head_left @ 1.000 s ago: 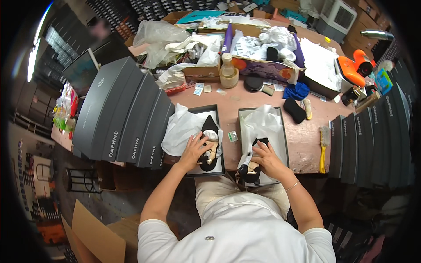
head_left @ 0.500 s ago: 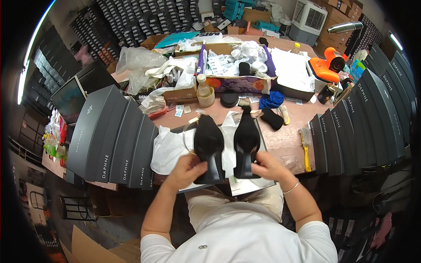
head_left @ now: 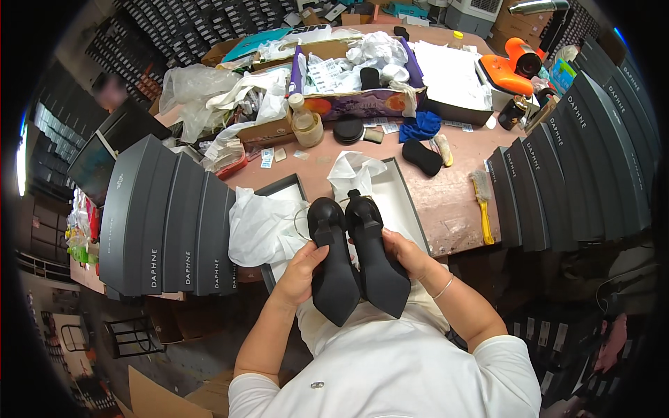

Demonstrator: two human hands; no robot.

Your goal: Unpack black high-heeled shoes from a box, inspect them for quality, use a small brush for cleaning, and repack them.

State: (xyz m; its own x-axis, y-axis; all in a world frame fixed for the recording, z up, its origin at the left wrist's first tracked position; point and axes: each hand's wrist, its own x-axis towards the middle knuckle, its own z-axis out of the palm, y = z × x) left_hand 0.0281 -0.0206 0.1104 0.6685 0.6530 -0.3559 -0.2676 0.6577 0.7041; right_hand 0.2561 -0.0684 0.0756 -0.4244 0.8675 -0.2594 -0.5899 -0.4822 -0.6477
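Note:
A pair of black pointed-toe heeled shoes is held close in front of my body, soles up and toes toward me. My left hand grips the left shoe along its outer side, thumb on the sole. On the other side, my right hand holds the right shoe with its thumb near the heel. The two shoes lie side by side, almost touching. Beneath and beyond them, an open grey box with a white inside rests on the table. White tissue paper spills over its left part.
Grey shoe boxes stand upright at the left and right. A yellow-handled brush lies right of the open box. Farther back are a bottle, a blue cloth, a black pad and a purple carton of paper.
Both shoes have come nearer my body and been turned, so their soles now face up with toes toward me. More of the open box shows. My hands keep hold, and the view has shifted.

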